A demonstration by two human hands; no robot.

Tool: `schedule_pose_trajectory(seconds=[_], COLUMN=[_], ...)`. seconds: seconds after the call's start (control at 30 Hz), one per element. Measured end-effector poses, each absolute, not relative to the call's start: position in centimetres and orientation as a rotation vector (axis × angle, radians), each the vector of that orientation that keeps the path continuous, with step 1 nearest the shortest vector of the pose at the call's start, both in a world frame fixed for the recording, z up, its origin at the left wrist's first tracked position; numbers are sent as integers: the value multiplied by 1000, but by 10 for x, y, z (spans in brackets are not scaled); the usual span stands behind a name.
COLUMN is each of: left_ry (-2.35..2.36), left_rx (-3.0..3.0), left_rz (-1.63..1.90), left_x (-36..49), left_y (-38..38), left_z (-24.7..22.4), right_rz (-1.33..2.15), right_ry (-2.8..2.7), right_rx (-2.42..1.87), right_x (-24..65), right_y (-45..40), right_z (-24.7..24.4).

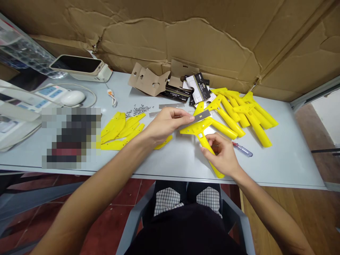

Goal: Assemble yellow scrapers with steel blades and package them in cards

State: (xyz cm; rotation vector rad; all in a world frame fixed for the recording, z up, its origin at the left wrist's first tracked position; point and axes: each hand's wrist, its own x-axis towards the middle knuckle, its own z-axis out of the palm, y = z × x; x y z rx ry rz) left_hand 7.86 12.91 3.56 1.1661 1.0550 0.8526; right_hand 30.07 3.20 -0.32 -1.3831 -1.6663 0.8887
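Observation:
Between the thumb and fingers of my left hand is a flat grey metal blade with a small hole. The blade lies close over the head of a yellow plastic scraper handle; whether they touch I cannot tell. My right hand grips that handle by its shaft, which slants down towards the table's front edge. More yellow scraper handles are piled to the right. Left of my left hand lie several flat yellow plastic pieces. Loose small screws or nuts and another metal blade are behind it.
A clear-handled screwdriver lies right of my right hand. Opened cardboard packaging and black-and-white cards stand at the back against a cardboard wall. To the left are a phone, a white mouse and cables.

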Motion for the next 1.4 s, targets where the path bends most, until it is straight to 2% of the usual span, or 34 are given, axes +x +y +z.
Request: schedule_pose_trajectory(seconds=[0.7, 1.4], left_ry=[1103, 1049], left_rx=[1244, 1220], left_rz=[790, 777], left_x=[77, 82], left_y=[128, 124], left_z=[36, 38], right_rz=[1042, 963], right_ry=[-1554, -1599], right_rx=[-1371, -1353], right_x=[301, 301], right_y=[31, 31], right_z=[-5, -6])
